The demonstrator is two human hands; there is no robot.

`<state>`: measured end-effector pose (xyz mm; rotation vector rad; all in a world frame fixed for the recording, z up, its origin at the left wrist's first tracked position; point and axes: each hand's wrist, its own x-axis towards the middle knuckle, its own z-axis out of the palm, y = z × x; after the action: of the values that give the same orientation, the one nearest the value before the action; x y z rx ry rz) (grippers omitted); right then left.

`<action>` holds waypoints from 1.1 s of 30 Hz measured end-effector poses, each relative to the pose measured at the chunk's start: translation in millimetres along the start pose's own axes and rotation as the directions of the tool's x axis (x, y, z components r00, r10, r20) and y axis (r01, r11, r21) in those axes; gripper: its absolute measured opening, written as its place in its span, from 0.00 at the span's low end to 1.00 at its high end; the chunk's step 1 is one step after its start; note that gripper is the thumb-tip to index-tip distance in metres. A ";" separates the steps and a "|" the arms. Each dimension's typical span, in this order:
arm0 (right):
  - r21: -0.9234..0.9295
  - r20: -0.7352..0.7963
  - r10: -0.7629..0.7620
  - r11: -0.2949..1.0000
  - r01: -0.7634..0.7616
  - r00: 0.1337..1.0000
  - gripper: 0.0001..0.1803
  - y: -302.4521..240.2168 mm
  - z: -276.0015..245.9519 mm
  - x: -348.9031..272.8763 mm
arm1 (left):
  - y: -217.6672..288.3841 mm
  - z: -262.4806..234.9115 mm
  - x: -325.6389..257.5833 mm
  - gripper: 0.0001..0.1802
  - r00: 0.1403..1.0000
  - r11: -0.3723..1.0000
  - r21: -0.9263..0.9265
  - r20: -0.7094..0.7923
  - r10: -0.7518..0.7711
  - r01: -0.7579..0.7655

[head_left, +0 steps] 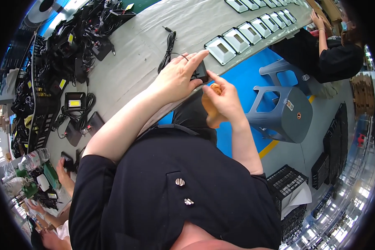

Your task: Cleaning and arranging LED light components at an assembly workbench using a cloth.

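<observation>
fingers of your left hand (pixel 175 78) lie splayed over the black box (pixel 201 73), thumb at its near side, gripping it at the table's edge. those of your right hand (pixel 227 98) are curled closed around an orange thing (pixel 212 111) (a handle, perhaps; i can't tell its kind), with the index finger reaching toward the box's right end, contact unclear. the step in hand looks like steadying the box while you work at that end; i'd judge the next move calls for a firm left hand and a careful right one, since the box sits so close to the edge.

a coiled black cable (pixel 169 48) lies just beyond your left hand on the pale, creased table (pixel 133 48). to the right of the box, framed panels (pixel 222 50) run in rows along the table. on your left there's a tangled heap of black lamps and cords (pixel 96 27), and nearer, a square lamp (pixel 74 101) with a yellow patch.

past the table, two grey-blue stools (pixel 296 123) stand by a blue floor strip (pixel 237 139), black crates (pixel 285 181) sit lower right, and a co-worker (pixel 341 58) is busy at the far end.
</observation>
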<state>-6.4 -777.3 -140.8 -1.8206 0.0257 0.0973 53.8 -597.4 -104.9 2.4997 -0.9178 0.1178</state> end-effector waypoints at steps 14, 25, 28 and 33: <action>-0.367 -0.054 -0.078 0.929 0.053 0.996 0.28 -29.9 0.7 21.8 | -22.7 -9.0 -15.8 0.48 0.988 0.964 -0.216 0.004 -0.156 0.153; -0.519 0.285 -0.223 0.782 0.346 0.932 0.29 -46.2 -2.2 47.2 | -19.6 -8.6 -28.8 0.44 0.974 0.965 -0.138 0.033 -0.222 0.225; -0.400 0.305 -0.086 0.892 0.210 0.948 0.32 -42.0 11.3 39.4 | 2.2 -52.8 -53.4 0.52 0.891 0.932 0.021 0.285 -0.353 0.363; -0.384 0.433 -0.193 0.844 0.374 0.881 0.32 -65.5 64.7 23.4 | -57.2 -171.4 -146.8 0.42 0.918 0.868 0.299 -0.132 -0.374 0.397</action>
<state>18.0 -697.5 -95.4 -2.2267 -0.5976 0.2575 -9.9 -394.1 -10.8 2.9075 -0.3724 0.2379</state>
